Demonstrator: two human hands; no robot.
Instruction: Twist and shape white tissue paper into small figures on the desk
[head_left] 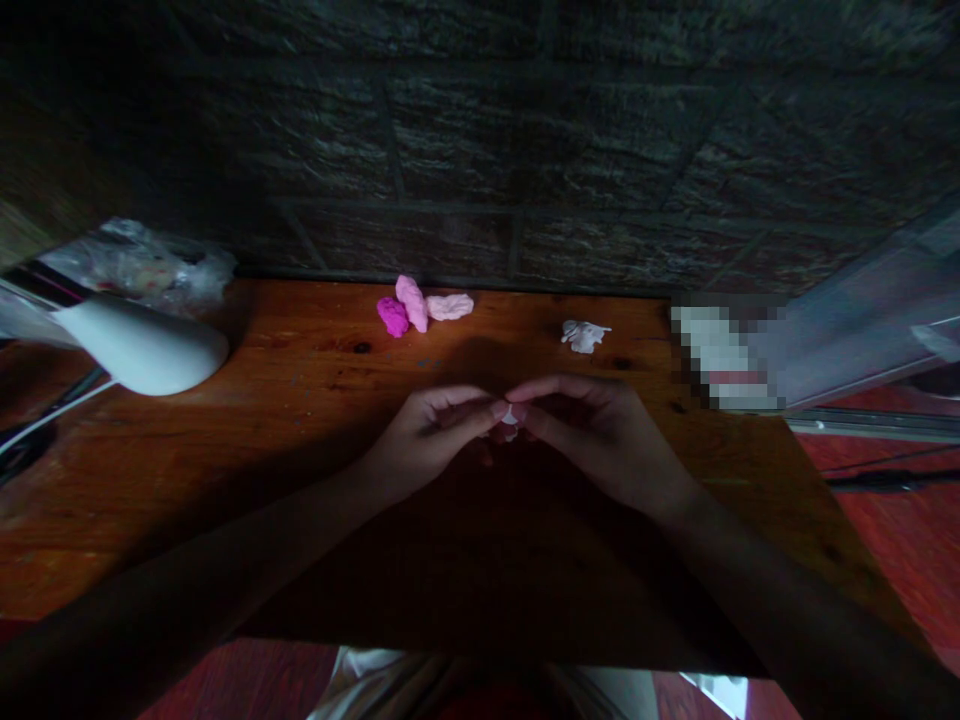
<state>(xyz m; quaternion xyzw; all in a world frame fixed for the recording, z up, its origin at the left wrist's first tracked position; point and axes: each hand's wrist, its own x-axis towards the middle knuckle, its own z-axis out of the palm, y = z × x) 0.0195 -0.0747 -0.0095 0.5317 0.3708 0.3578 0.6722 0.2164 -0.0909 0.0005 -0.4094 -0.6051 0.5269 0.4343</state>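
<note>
My left hand (439, 425) and my right hand (589, 430) meet over the middle of the wooden table (315, 370). Between their thumbs and fingertips they pinch a small piece of pale clay (509, 415), mostly covered by the fingers. Beyond the hands lie three soft clay lumps: a magenta one (392, 317), a pink one (411, 303) and a light pink one (450, 306), touching each other. A crumpled whitish clay piece (583, 335) rests apart from them, past my right hand.
A white lamp base (161, 345) with a cable stands at the left, before a crumpled clear plastic bag (165, 270). A dark stone wall (465, 140) closes off the back. At the right are a blurred-out box (724, 355) and a greyish panel (862, 300).
</note>
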